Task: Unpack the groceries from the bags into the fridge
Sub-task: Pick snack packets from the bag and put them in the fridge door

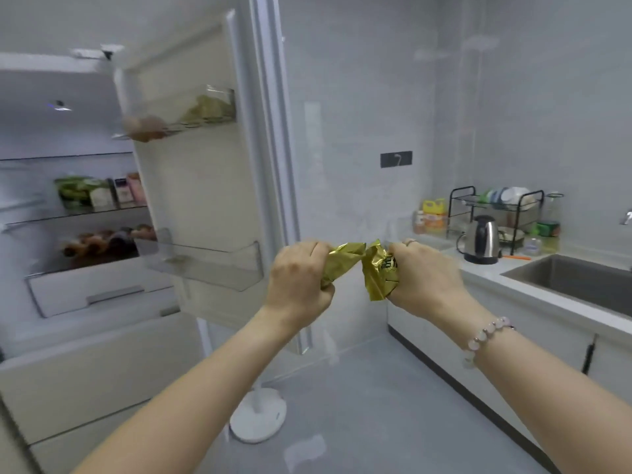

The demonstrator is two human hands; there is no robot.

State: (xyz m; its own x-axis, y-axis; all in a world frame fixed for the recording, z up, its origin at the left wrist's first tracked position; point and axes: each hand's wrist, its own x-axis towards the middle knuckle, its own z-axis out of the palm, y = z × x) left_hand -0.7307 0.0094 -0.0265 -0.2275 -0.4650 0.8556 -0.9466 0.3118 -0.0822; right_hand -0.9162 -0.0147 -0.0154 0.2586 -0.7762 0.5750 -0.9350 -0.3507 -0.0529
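Centrally, both hands grip one crinkled gold foil packet point(378, 275): left hand point(301, 278) curled round its left end, right hand point(424, 275) round its right. The packet is held mid-air, right of the open fridge door point(191, 186) and its clear plastic bin point(219, 268). Smooth grey floor point(376, 405) lies below. At right, a white counter point(485, 271) edge, a steel kettle point(480, 239) and a rectangular sink point(581, 282).

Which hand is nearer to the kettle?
Right. The right hand, gripping gold foil, is just left of the kettle; the left hand, also gripping the foil, is farther left, toward the fridge door.
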